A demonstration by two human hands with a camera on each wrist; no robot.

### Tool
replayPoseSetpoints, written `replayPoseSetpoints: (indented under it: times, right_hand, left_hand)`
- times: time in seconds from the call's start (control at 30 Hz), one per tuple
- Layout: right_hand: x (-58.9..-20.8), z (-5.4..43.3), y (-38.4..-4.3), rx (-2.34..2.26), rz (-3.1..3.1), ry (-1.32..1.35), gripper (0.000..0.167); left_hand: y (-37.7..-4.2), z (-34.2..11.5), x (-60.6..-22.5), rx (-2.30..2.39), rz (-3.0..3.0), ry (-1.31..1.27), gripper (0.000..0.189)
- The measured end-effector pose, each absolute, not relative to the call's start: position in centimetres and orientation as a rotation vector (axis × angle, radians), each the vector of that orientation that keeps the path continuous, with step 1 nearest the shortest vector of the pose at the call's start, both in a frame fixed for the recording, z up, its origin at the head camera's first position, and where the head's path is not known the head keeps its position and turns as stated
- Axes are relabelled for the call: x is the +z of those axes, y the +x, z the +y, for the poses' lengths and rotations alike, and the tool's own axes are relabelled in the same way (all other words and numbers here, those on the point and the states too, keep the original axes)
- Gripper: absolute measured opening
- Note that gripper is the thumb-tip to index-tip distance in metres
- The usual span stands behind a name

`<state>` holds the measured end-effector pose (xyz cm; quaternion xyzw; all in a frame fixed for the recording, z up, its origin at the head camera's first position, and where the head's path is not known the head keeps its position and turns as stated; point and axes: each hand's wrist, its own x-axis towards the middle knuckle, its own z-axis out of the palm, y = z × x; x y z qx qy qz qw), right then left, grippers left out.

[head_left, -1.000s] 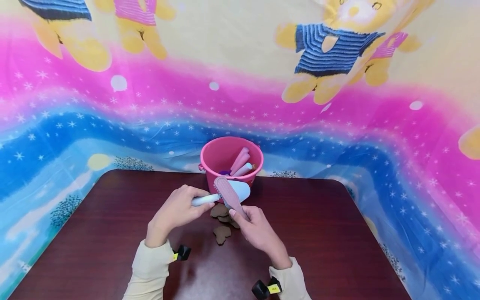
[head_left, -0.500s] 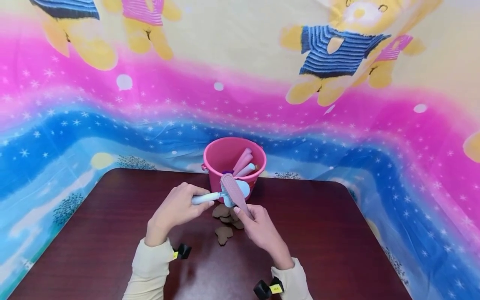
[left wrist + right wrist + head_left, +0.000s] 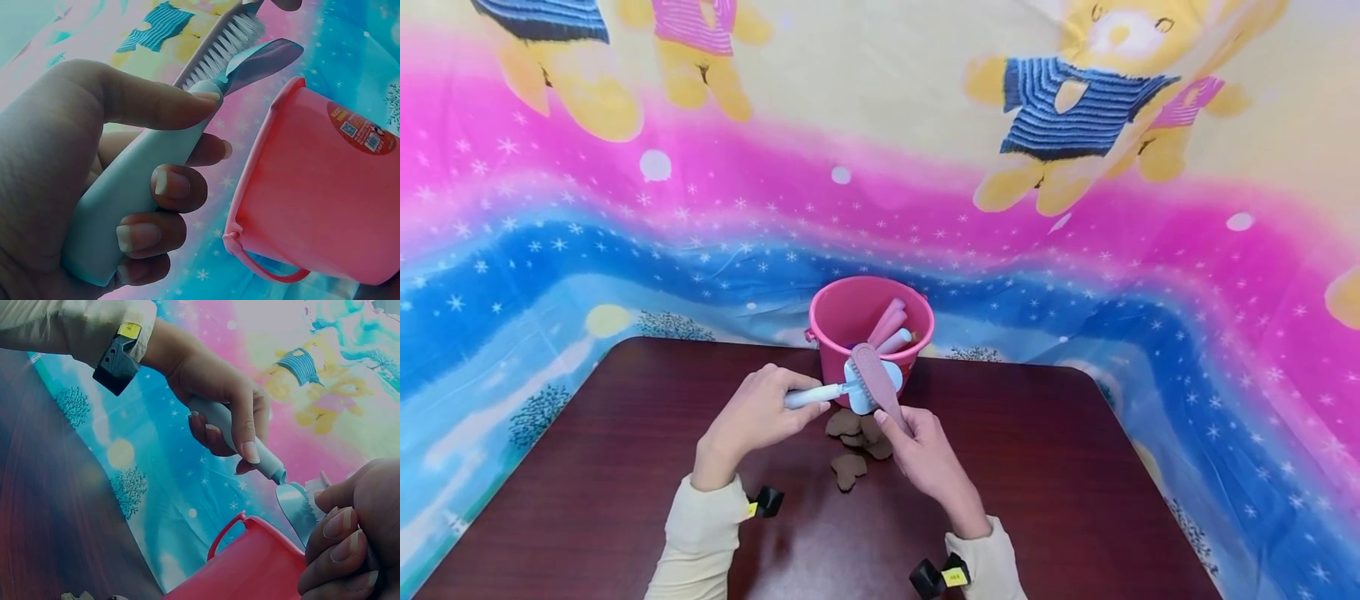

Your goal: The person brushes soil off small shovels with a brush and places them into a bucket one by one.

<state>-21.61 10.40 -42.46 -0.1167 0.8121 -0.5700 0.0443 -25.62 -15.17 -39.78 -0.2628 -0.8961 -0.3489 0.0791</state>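
Observation:
My left hand (image 3: 767, 408) grips the pale blue handle of a small toy shovel (image 3: 131, 187), its thumb along the top and fingers curled round it. The shovel's light blue blade points right, in front of the pink bucket (image 3: 835, 365). My right hand (image 3: 928, 458) holds a mauve brush (image 3: 878, 383) by its handle. White bristles face the shovel in the left wrist view and appear to touch its blade, which the brush partly hides. Several flat brown pieces (image 3: 842, 423) lie on the table below both tools, one of them (image 3: 848, 469) apart and nearer me.
Inside the bucket stand pink handles (image 3: 889, 321) and a pale blue handle (image 3: 895, 341). The dark reddish wooden table (image 3: 1060, 483) reaches back to a printed bear cloth (image 3: 737, 200) behind it. A black wrist camera (image 3: 769, 502) sits on the left cuff.
The brush has moved a little right across the shovel's blade, away from the shovel's handle. Both hands keep their grips. The head view has shifted slightly.

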Motion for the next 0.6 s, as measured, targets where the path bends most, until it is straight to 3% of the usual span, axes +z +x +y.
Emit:
replayPoseSetpoints:
  times: [0.6]
  right_hand:
    - [-43.3,11.8,-22.8,-1.799,2.498,-0.307,0.044]
  left_hand:
    - [-25.7,-15.6,-40.0,-1.071,-2.650,-0.781,0.014]
